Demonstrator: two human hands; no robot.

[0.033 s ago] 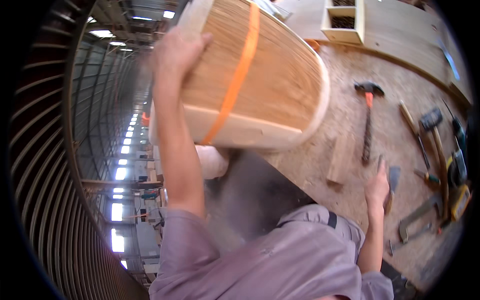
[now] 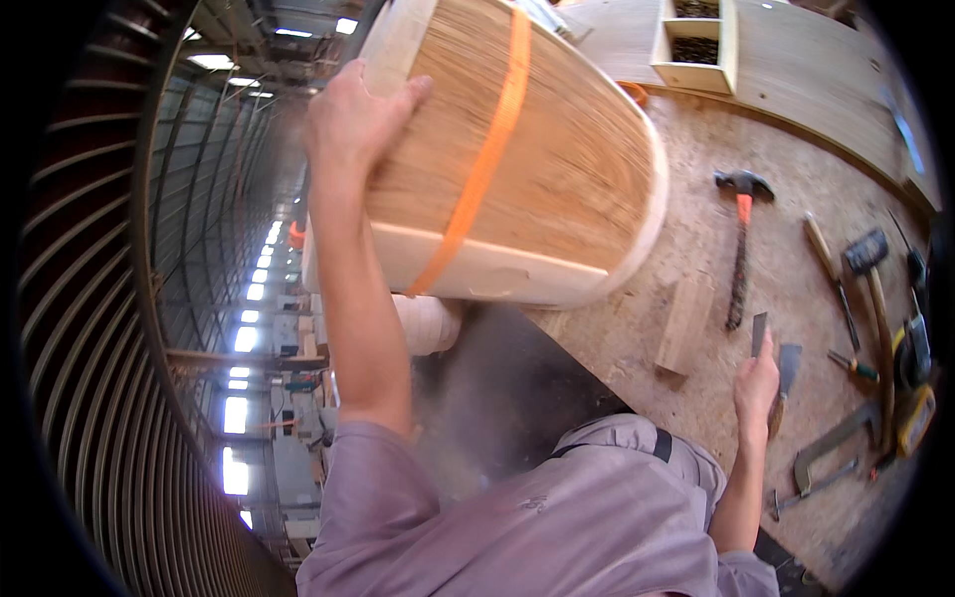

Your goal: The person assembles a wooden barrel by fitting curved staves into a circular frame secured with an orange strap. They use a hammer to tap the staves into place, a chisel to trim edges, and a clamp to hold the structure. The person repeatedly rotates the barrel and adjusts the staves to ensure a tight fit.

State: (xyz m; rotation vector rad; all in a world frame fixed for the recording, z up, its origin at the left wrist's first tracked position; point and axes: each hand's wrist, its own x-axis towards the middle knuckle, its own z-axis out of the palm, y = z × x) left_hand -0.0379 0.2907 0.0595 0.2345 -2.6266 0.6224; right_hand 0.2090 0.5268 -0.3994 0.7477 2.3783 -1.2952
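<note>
A large wooden piece (image 2: 557,149) with a curved, pale rim and a grained brown face fills the upper middle; an orange strap (image 2: 487,149) runs across it. My left hand (image 2: 356,124) grips its left edge, the thumb lying on the wood face and the fingers partly hidden over the side. Low on the right, my right hand (image 2: 756,386) is closed round a flat-bladed hand tool (image 2: 760,334), whose narrow grey blade points away from me; its handle is hidden. Just right of that hand lies a scraper (image 2: 788,373) with a wide grey blade.
On the bench (image 2: 637,343) lie a claw hammer (image 2: 740,239), a wood block (image 2: 684,326), a mallet (image 2: 867,257), a chisel-like tool (image 2: 831,261), a clamp (image 2: 836,443) and a yellow tape measure (image 2: 913,418). A compartmented wooden box (image 2: 693,75) stands at the back. A white roll (image 2: 428,323) sits under the piece.
The whole view has shifted slightly, so the bench things sit a little farther right. More of the blade in my right hand shows. My left hand keeps its place on the wooden piece.
</note>
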